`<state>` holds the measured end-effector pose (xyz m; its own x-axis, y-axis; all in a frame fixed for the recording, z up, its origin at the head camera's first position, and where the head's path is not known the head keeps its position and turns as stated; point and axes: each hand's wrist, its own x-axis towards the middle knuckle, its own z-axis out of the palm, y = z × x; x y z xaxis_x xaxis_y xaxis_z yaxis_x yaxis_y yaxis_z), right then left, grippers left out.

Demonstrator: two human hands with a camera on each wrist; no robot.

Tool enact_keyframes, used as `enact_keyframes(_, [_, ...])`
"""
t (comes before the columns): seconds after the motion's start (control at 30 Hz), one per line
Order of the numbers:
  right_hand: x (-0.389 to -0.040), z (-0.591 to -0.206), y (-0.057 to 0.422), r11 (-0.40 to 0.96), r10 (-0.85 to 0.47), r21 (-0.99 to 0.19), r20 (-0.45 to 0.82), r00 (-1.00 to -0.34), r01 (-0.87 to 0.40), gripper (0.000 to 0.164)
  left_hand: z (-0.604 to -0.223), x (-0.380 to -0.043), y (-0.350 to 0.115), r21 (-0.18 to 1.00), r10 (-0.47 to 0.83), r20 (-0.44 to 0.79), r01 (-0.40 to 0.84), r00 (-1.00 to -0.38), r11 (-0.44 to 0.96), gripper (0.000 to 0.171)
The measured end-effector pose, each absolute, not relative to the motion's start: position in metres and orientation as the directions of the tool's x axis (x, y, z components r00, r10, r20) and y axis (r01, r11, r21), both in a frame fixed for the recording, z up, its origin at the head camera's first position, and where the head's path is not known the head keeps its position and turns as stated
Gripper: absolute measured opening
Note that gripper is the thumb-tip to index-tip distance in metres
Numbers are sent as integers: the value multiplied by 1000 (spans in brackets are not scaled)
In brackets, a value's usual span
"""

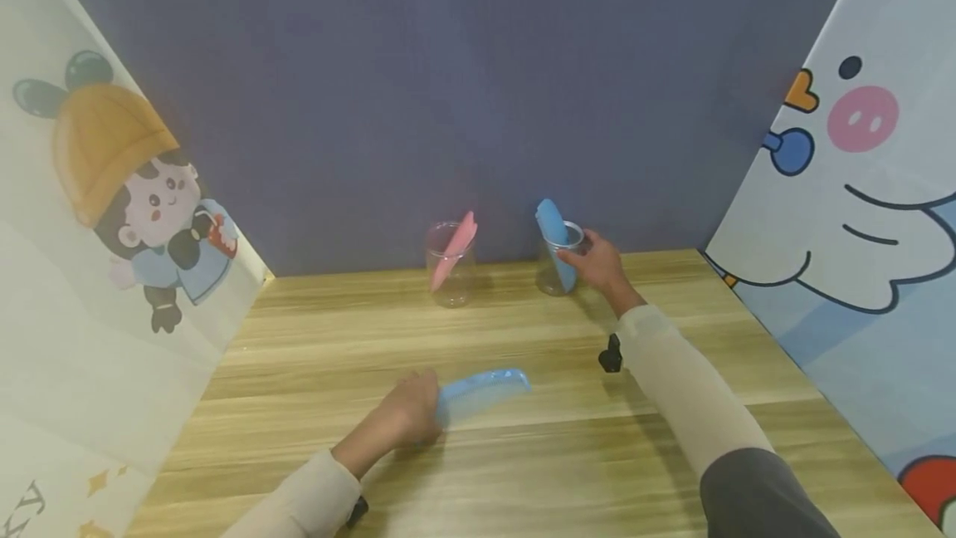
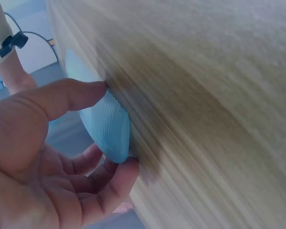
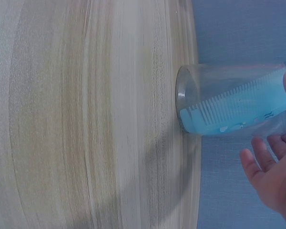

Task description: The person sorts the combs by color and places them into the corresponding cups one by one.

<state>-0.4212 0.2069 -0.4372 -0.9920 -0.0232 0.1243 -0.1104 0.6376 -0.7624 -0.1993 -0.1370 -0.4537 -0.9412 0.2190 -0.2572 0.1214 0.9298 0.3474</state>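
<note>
My left hand (image 1: 407, 409) holds a light blue comb (image 1: 485, 388) just above the wooden table; in the left wrist view, thumb and fingers are on opposite edges of the comb (image 2: 109, 126). At the back right, a clear cup (image 1: 551, 279) has another blue comb (image 1: 553, 227) leaning in it. My right hand (image 1: 597, 266) is around that cup's rim, thumb in front. In the right wrist view, the fingers (image 3: 261, 157) are spread beside the cup (image 3: 219, 76), and the comb (image 3: 233, 105) inside shows its teeth. Firm contact with the cup cannot be made out.
To the left, a second clear cup (image 1: 451, 293) contains a pink comb-like piece (image 1: 454, 251). Both cups stand near the back edge of the wooden table (image 1: 523, 471), before a dark blue-grey panel (image 1: 478, 90). Printed panels with cartoon figures flank the table.
</note>
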Motion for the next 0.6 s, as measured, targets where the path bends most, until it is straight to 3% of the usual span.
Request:
enact_keyframes(0.4, [-421,-441,209,631,-29,-769,114,-993,-107,89,-449,-201,-141,361,270,-254,168,-929,917,40])
enact_keyframes(0.6, [-423,-440,210,641,-33,-757,140,-990,-128,89,-446,-206,-146,447,303,-241,171,-922,878,52])
